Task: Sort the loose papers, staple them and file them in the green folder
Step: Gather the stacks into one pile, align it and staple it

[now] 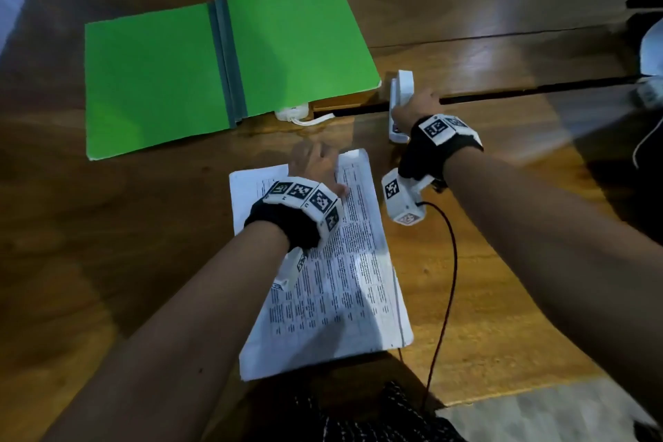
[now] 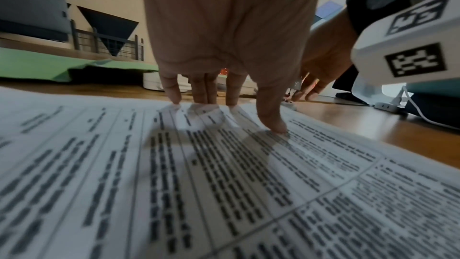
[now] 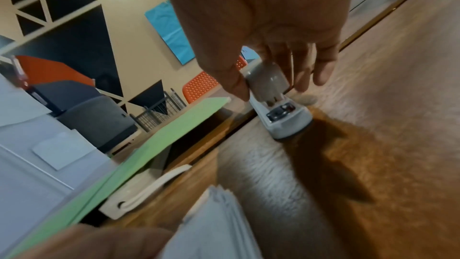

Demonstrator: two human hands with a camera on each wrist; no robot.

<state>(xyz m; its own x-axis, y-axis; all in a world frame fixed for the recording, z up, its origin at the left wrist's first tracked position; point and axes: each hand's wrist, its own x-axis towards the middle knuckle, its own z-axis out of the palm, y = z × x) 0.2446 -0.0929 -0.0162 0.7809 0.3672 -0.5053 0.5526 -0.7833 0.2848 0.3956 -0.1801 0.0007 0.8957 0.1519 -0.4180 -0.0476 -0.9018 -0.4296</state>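
A stack of printed papers (image 1: 323, 280) lies on the wooden table in front of me. My left hand (image 1: 315, 165) presses straight fingertips (image 2: 273, 123) onto the stack's far end (image 2: 224, 184). The green folder (image 1: 150, 75) lies spread open at the back left, its cover facing up. Right of it stands a white stapler (image 1: 401, 86). My right hand (image 1: 412, 106) reaches over it. In the right wrist view the thumb and fingers (image 3: 268, 86) pinch the upper arm of the stapler (image 3: 286, 119), whose base sits on the table.
A white power strip with a cable (image 1: 292, 113) pokes out under the folder's near right corner. A dark slot (image 1: 520, 91) runs across the table to the right. A red wire (image 1: 448, 280) hangs from my right wrist. The table's front edge (image 1: 502, 395) is close.
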